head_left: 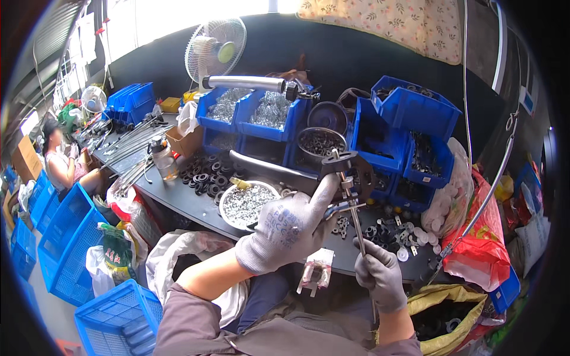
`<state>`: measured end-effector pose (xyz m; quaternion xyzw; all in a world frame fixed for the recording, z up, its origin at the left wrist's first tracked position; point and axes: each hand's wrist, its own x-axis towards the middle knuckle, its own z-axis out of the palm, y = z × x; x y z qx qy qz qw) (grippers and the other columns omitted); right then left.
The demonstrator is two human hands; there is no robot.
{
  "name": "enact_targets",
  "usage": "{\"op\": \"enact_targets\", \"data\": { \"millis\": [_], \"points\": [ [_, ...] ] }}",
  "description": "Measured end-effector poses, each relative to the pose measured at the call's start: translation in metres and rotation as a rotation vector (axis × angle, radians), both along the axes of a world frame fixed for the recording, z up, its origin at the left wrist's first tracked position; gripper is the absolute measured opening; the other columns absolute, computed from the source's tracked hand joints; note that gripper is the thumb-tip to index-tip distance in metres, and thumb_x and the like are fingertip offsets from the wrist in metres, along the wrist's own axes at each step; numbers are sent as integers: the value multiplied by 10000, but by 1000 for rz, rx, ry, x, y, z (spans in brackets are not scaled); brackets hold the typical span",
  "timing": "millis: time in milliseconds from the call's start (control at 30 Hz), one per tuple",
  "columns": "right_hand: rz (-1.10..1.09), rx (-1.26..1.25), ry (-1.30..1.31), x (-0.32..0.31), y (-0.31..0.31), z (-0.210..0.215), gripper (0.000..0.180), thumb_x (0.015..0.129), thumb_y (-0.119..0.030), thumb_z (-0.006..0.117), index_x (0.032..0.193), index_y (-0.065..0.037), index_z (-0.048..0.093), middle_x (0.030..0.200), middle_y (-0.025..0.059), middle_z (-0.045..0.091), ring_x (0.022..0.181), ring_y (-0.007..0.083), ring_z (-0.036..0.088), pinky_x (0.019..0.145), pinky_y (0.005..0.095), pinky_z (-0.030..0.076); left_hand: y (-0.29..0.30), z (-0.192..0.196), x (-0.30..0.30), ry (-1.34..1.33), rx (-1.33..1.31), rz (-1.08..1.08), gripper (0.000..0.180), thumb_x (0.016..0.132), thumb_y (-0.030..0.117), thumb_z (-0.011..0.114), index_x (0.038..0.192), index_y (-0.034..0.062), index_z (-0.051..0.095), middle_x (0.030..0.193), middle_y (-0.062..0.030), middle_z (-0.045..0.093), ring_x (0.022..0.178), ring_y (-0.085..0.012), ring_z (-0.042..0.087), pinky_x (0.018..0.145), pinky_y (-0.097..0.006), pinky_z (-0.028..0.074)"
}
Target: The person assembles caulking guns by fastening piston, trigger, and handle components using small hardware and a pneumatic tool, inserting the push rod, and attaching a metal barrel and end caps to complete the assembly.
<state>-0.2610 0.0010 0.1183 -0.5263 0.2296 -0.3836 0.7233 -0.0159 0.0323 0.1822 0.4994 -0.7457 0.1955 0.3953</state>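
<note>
My left hand (288,222), in a grey printed glove, reaches up with a finger against a black plastic part (338,163) near the top of a thin metal rod (357,225); its other fingers are partly hidden. Small metal fittings (349,187) sit on the rod just below the black part. Lower down, my gloved right hand (381,274) is closed around the rod, which slants upward to the left. Beneath, at the table's front edge, stands a pale metal fixture (316,270). Left of the rod is a white bowl (221,204) of small metal pieces.
Blue bins (424,110) of parts stand along the back of the dark table (199,204). Black rings (208,175) lie loose beside a bottle (163,157). A fan (217,50) stands behind. Blue crates (119,320) and a yellow sack (442,296) flank me. Another person (62,163) sits far left.
</note>
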Motion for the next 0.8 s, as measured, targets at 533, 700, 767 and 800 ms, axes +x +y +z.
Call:
{"op": "enact_targets", "data": {
  "millis": [533, 700, 767, 800],
  "points": [
    [59, 69, -49, -2, -12, -1, 397, 1005, -139, 576, 1375, 5, 555, 688, 4, 485, 539, 50, 352, 472, 198, 279, -5, 9, 0, 10, 18, -21, 729, 833, 185, 757, 1425, -70, 416, 614, -152, 600, 518, -299, 626, 482, -393, 463],
    [413, 377, -248, -11, -28, -11, 383, 1029, -170, 501, 1387, -38, 543, 627, -33, 377, 462, 51, 293, 445, 249, 270, -11, 4, 0, 15, 33, -38, 740, 831, 190, 758, 1437, -58, 415, 612, -152, 600, 513, -292, 622, 480, -389, 466],
    [512, 478, -354, -10, -31, -18, 384, 1039, -159, 462, 1396, -36, 532, 625, -39, 363, 451, 47, 285, 441, 253, 264, -13, 4, 1, 7, 42, -41, 742, 830, 187, 754, 1443, -55, 412, 617, -152, 604, 512, -292, 623, 479, -387, 468],
    [511, 476, -351, -10, -32, -21, 384, 1039, -159, 462, 1396, -36, 532, 625, -39, 363, 451, 47, 285, 441, 253, 264, -14, 4, 0, 10, 40, -42, 742, 830, 187, 754, 1443, -55, 412, 617, -152, 604, 512, -292, 623, 479, -387, 468]
  ]
}}
